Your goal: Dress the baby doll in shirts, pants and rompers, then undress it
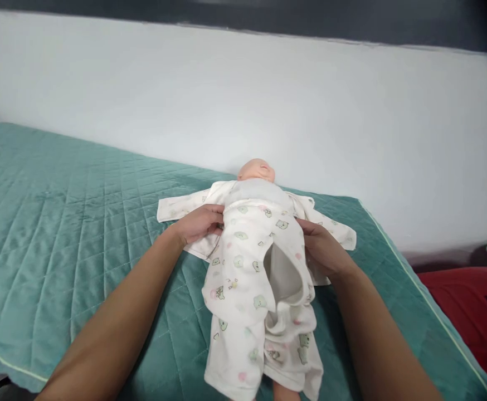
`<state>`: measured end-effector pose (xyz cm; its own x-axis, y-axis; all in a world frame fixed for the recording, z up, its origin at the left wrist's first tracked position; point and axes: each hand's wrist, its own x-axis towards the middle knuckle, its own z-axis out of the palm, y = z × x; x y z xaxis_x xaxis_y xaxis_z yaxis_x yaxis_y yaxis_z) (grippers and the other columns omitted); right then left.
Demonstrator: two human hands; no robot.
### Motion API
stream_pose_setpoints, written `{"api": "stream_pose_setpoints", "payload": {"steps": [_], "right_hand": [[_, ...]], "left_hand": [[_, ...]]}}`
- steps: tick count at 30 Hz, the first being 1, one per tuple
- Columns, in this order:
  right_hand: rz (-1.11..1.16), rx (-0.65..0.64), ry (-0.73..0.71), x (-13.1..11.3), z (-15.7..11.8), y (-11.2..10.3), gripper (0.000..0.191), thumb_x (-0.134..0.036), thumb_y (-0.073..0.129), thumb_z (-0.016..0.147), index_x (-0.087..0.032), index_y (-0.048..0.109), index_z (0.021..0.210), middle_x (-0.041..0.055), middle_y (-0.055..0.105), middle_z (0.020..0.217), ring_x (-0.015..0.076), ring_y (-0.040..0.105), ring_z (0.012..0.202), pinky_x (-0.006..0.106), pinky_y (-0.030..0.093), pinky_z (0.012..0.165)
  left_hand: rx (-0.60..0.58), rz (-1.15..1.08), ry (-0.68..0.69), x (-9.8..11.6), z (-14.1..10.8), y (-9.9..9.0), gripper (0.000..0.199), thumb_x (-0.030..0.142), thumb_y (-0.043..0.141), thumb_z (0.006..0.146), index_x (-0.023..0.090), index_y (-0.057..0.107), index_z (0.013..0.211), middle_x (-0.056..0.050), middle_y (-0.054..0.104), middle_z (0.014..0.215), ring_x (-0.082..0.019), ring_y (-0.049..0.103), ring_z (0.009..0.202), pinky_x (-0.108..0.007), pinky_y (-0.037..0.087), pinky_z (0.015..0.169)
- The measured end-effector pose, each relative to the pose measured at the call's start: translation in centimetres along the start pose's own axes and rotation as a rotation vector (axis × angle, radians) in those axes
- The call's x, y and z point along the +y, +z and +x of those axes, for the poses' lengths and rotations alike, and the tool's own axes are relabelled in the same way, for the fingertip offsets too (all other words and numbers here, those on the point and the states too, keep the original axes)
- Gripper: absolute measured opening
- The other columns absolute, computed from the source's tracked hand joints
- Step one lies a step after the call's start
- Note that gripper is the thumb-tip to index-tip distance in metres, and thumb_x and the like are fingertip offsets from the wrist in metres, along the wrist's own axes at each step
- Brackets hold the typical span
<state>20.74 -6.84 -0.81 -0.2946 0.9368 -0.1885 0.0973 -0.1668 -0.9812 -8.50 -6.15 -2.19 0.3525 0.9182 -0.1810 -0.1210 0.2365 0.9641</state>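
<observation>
Left hand (201,224) at nine o'clock, right hand (325,249) at three, seemingly settle the doll (255,170) trousers (243,262); their pinch I can't tell; next calls for even tugging.

Soft light is washing over the white wall (143,94) before me, dimming toward the right, while gentle shadows are gathering on the green quilt (80,223) beside the doll (239,262) and the upper-right corner is blurring darkly.

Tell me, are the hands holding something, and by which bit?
The left hand and right hand are at the sides of the patterned pants, near the waist; whether they grip can't be told.
</observation>
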Motion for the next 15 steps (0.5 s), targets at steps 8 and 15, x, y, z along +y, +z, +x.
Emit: {"api": "stream_pose_setpoints", "payload": {"steps": [8, 15], "right_hand": [[0.006, 0.018, -0.057, 1.3, 0.8, -0.7, 0.031, -0.019, 0.070, 0.067, -0.022, 0.074, 0.097, 0.0026, 0.075, 0.088, 0.0232, 0.068, 0.082, 0.036, 0.054, 0.074], [-0.329, 0.161, -0.177, 1.4, 1.1, -0.6, 0.019, -0.021, 0.062, 0.071, -0.022, 0.073, 0.086, 0.0011, 0.073, 0.079, 0.0233, 0.066, 0.081, 0.034, 0.052, 0.072]], "left_hand": [[0.202, 0.442, 0.074, 1.4, -1.0, 2.1, 0.015, 0.015, 0.047, 0.068, 0.016, 0.062, 0.069, -0.001, 0.064, 0.070, -0.014, 0.057, 0.065, -0.023, 0.041, 0.056], [0.350, 0.609, 0.238, 0.0, 0.3, 1.1, 0.010, 0.014, 0.045, 0.066, 0.018, 0.055, 0.065, 0.001, 0.057, 0.063, -0.014, 0.053, 0.065, -0.024, 0.040, 0.059]]}}
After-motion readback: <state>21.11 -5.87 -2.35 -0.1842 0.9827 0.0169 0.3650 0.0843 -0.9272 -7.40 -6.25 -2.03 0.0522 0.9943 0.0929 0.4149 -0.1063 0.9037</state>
